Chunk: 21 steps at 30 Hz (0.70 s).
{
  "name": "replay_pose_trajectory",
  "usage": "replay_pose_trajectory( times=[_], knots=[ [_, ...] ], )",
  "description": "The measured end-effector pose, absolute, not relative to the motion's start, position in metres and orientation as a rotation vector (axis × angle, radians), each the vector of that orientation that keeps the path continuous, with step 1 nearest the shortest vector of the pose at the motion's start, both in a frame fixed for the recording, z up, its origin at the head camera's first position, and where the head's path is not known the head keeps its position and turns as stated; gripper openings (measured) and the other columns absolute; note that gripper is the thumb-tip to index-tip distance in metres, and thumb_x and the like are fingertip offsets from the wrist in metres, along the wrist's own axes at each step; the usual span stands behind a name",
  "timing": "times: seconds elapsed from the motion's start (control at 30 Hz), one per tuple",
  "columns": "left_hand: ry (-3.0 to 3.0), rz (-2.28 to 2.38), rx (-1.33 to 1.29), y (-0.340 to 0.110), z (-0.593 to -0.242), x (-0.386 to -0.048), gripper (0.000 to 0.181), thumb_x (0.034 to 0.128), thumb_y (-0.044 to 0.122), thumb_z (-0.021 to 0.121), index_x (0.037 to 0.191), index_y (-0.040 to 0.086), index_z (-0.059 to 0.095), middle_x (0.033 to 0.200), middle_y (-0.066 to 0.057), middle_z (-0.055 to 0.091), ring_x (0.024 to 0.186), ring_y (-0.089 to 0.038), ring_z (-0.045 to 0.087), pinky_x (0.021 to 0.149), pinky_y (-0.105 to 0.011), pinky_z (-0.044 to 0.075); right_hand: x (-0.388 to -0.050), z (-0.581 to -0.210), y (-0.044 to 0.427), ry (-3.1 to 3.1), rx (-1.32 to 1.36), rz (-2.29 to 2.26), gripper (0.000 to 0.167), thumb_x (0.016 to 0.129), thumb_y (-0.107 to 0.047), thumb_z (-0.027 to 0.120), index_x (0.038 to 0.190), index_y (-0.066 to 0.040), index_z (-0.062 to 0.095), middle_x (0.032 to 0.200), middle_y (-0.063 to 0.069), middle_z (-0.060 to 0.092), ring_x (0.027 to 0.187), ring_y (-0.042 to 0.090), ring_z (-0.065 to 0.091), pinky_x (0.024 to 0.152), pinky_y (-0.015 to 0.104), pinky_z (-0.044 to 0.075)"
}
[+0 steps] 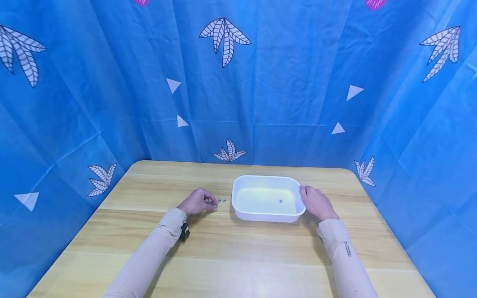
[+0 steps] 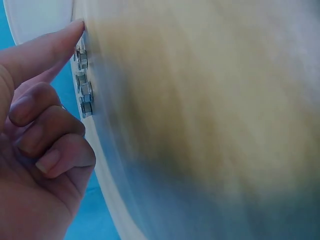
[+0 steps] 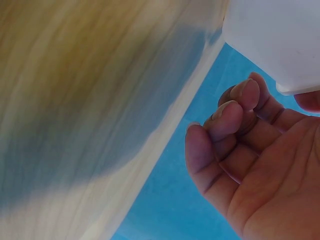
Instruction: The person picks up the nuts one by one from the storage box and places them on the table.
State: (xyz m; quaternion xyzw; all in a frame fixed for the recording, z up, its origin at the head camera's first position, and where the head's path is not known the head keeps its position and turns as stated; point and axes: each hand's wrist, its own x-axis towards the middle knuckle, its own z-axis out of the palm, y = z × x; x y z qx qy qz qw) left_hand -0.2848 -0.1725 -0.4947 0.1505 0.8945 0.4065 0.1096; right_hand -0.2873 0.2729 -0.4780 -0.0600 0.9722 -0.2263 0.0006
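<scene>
Small shiny metal nuts [image 1: 224, 200] sit in a short row on the wooden table, left of a white plastic basin [image 1: 268, 217]. My left hand [image 1: 198, 201] is at the left end of this row, fingertips down by the nuts [image 2: 86, 92]. One digit points straight out, and the other fingers [image 2: 55, 157] curl toward the palm. Whether a nut is between the fingertips is hidden. At the basin's right end, my right hand [image 1: 318, 203] grips the rim, with several fingers [image 3: 200, 150] loosely bent below. A single nut [image 1: 280, 201] lies inside the basin.
The light wooden table [image 1: 238, 256] has rounded far corners. Blue curtains [image 1: 290, 82] with leaf and triangle prints hang behind it and at both sides. A black band [image 1: 184, 231] is on the left wrist.
</scene>
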Motion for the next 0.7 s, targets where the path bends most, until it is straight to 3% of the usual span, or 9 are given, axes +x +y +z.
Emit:
replay_pose_trajectory(
  times=[0.47, 0.7],
  knots=[
    [2.613, 1.184, 0.396, -0.170, -0.495, -0.284, 0.014, 0.0815, 0.010, 0.086, 0.095, 0.011, 0.080, 0.085, 0.000, 0.069, 0.073, -0.014, 0.052, 0.064, -0.023, 0.043, -0.287, -0.477, 0.271, 3.048, -0.183, -0.719, 0.058, 0.112, -0.039, 0.024, 0.113, 0.000, 0.067, 0.099, 0.016, 0.069, 0.097, 0.036, 0.067, 0.091, 0.059, 0.053],
    [2.612, 1.232, 0.381, -0.176, -0.479, -0.284, 0.024, 0.0849, 0.014, 0.083, 0.107, 0.007, 0.078, 0.075, 0.001, 0.058, 0.065, -0.011, 0.048, 0.054, -0.021, 0.042, -0.287, -0.476, 0.272, 3.045, -0.171, -0.720, 0.059, 0.112, -0.040, 0.023, 0.114, 0.000, 0.066, 0.099, 0.016, 0.069, 0.098, 0.037, 0.067, 0.090, 0.059, 0.054]
  ],
)
